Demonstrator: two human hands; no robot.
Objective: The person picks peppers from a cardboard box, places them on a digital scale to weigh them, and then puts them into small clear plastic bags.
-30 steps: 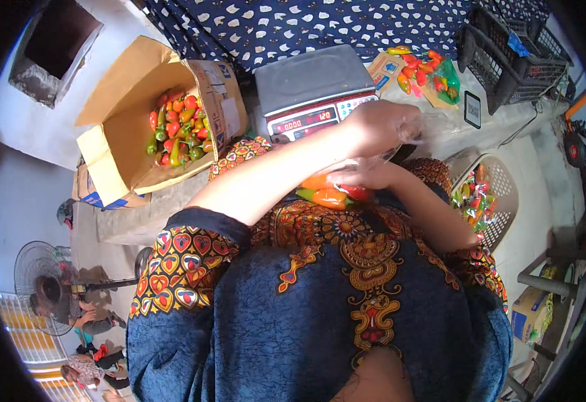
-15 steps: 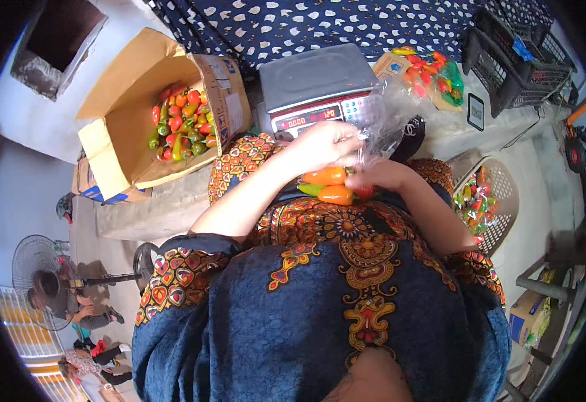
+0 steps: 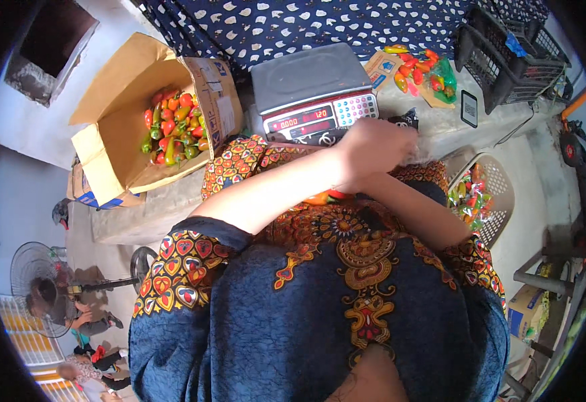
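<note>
My left hand [image 3: 381, 149] is closed and crosses over to the right, above my right wrist. A wisp of clear plastic bag [image 3: 419, 149] shows at its fingers. My right hand [image 3: 365, 182] lies under the left wrist, its fingers hidden. Just below the crossed arms, orange and red peppers [image 3: 318, 199] peek out against my lap, mostly covered by my left forearm. Whether they are inside the bag cannot be seen. Beyond my hands stands a digital scale [image 3: 310, 80] with a bare grey platform and lit red digits.
An open cardboard box [image 3: 115, 151] of mixed peppers lies at left. More peppers [image 3: 417, 67] rest on cardboard at far right, near a framed card [image 3: 469, 108] and black crates [image 3: 507, 63]. A beige basket [image 3: 504, 194] holds bagged peppers. A fan [image 3: 41, 288] and people are at left.
My left hand has swung right over my right hand, and the plastic that stood up between them is now mostly out of sight. The peppers have become largely covered.
</note>
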